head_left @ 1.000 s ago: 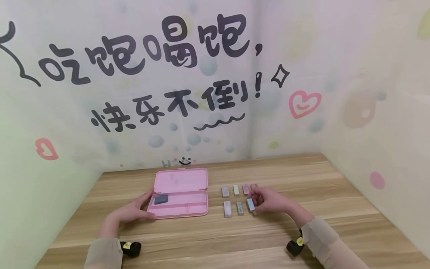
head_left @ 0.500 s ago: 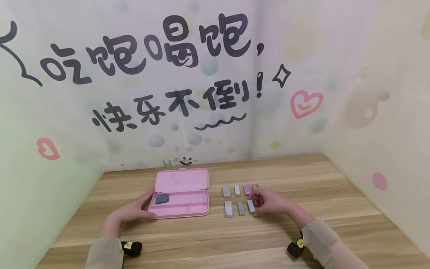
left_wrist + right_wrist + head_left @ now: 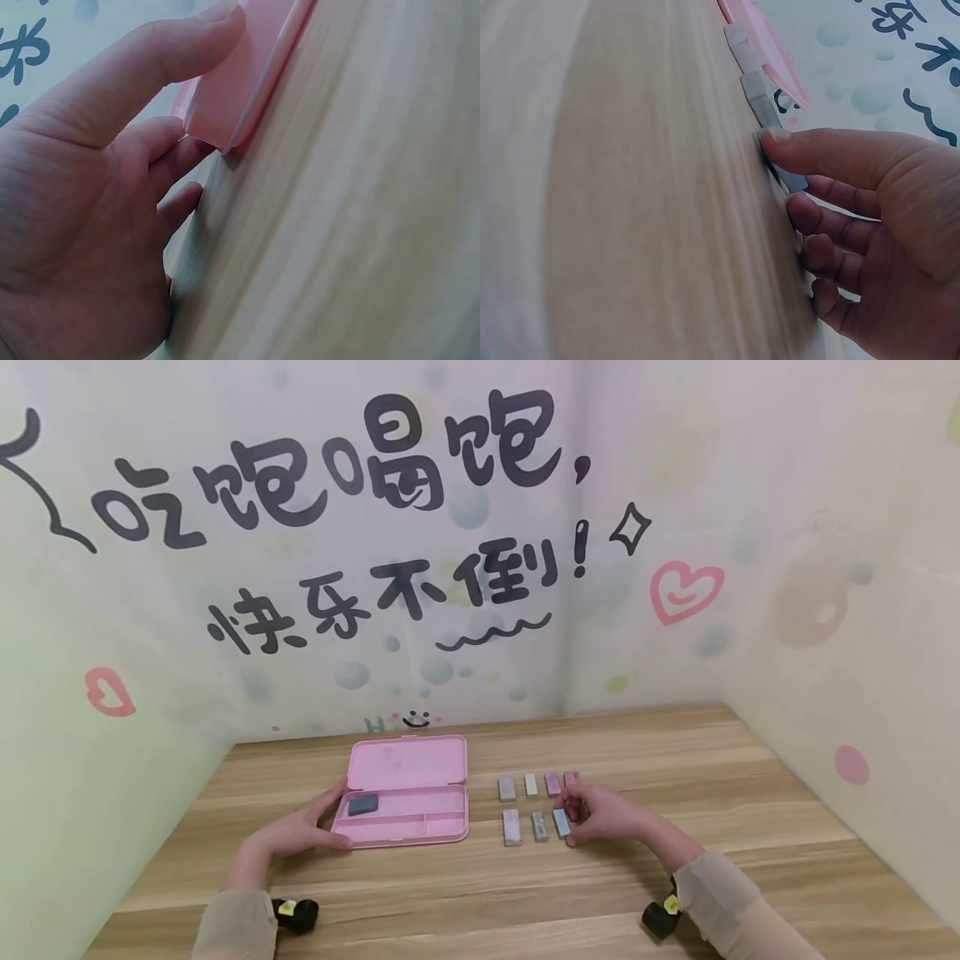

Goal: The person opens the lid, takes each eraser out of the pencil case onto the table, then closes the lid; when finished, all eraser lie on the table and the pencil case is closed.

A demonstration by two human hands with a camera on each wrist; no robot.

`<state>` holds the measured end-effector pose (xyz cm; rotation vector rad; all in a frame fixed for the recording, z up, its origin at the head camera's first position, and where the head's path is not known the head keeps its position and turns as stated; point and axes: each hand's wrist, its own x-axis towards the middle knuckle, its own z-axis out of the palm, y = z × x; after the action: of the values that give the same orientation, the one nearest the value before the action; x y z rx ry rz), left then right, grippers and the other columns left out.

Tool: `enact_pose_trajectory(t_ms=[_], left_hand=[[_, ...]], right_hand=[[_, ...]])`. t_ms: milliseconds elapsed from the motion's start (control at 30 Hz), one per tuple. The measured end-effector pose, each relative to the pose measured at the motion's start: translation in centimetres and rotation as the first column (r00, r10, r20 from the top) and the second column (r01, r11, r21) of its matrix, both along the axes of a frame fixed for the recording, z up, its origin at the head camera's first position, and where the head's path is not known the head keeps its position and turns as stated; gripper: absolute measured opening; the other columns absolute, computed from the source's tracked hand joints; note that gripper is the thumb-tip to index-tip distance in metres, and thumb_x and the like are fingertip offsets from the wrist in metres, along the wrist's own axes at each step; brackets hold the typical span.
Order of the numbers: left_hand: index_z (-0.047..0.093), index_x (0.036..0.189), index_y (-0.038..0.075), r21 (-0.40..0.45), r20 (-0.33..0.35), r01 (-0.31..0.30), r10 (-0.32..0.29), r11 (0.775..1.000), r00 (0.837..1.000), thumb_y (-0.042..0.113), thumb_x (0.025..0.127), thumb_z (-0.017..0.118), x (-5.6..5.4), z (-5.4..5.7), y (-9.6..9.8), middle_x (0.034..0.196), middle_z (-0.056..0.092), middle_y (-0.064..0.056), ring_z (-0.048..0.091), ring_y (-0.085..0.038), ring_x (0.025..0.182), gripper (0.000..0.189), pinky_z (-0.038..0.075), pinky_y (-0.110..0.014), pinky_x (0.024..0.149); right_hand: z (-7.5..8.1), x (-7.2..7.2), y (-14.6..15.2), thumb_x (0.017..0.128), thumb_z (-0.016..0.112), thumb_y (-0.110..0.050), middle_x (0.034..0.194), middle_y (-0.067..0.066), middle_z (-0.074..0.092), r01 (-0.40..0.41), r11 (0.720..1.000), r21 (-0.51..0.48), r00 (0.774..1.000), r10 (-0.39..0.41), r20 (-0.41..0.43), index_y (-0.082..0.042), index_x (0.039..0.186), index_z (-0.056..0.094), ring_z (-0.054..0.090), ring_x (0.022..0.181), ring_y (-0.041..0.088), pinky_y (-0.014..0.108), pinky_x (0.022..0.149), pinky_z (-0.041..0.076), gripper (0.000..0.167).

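Note:
My left hand [image 3: 303, 827] grips the left end of an open pink pencil case [image 3: 401, 839], thumb at the front corner and fingers behind. A dark grey block [image 3: 363, 804] lies in the case's long back compartment. At the right end of the front row, my right hand [image 3: 607, 814] pinches a small light blue block [image 3: 562, 823] between thumb and fingers. In the right wrist view, the thumb presses the end of this block [image 3: 791, 178], low at the tabletop. Beside it lie a grey-green block [image 3: 539, 827] and a pale lilac block [image 3: 512, 828].
Behind the front row lie a pale grey block [image 3: 507, 788], a white block [image 3: 531, 785], a purple block [image 3: 552, 784] and a dark pink block [image 3: 572, 777], partly behind the right hand. A printed cloth wall [image 3: 480, 693] bounds the wooden table [image 3: 480, 902].
The right hand has brought the light blue block slightly downward, in line with the front row. The left hand stays on the case. The head view has shifted a little.

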<state>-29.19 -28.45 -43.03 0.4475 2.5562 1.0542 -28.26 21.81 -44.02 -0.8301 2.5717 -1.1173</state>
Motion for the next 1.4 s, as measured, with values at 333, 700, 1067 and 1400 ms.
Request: enact_pose_trajectory(t_ms=[333, 700, 1067, 1400], left_hand=[[0.005, 0.156, 0.010, 0.001, 0.005, 0.003, -0.003, 1.000, 1.000, 0.034, 0.078, 0.079, -0.1, 0.2, -0.2, 0.158, 0.003, -0.026, 0.002, -0.050, 0.141, 0.110, 0.008, -0.069, 0.106], [0.005, 0.157, 0.012, 0.011, 0.014, -0.013, 0.013, 1.000, 1.000, 0.037, 0.078, 0.080, -0.4, -0.2, -0.2, 0.159, 0.002, -0.023, 0.000, -0.048, 0.142, 0.112, 0.007, -0.068, 0.107], [0.006, 0.157, 0.011, 0.001, -0.007, -0.003, 0.003, 1.000, 1.000, 0.035, 0.078, 0.079, 0.0, -0.3, -0.2, 0.158, 0.003, -0.025, 0.002, -0.050, 0.141, 0.110, 0.008, -0.069, 0.106], [0.006, 0.156, 0.011, 0.007, -0.019, 0.000, 0.000, 1.000, 1.000, 0.034, 0.078, 0.079, 0.1, -0.2, -0.3, 0.159, 0.004, -0.025, 0.002, -0.048, 0.142, 0.110, 0.009, -0.067, 0.108]], right_hand=[[0.0, 0.0, -0.2, 0.073, 0.083, -0.014, 0.088, 0.003, 0.055, 0.005, 1.000, 0.030, 1.000, -0.005, -0.003, -0.006, 0.107, 0.059, 0.050, 0.081, 0.018, 0.027, 0.068, 0.045, 0.043], [1.9, -0.6, 0.1, 0.081, 0.076, -0.013, 0.085, 0.001, 0.058, -0.075, 0.996, 0.048, 0.997, 0.075, -0.007, -0.002, 0.111, 0.059, 0.054, 0.078, 0.014, 0.027, 0.069, 0.046, 0.036], [5.3, -3.2, -4.8, 0.085, 0.072, -0.017, 0.084, -0.006, 0.059, -0.161, 0.968, 0.194, 0.984, 0.172, -0.038, -0.007, 0.113, 0.065, 0.052, 0.067, 0.011, 0.027, 0.056, 0.045, 0.030], [6.6, -5.7, -11.6, 0.087, 0.071, -0.016, 0.100, 0.003, 0.062, -0.233, 0.948, 0.216, 0.972, 0.236, 0.010, -0.012, 0.121, 0.064, 0.055, 0.082, 0.015, 0.031, 0.068, 0.048, 0.034]])
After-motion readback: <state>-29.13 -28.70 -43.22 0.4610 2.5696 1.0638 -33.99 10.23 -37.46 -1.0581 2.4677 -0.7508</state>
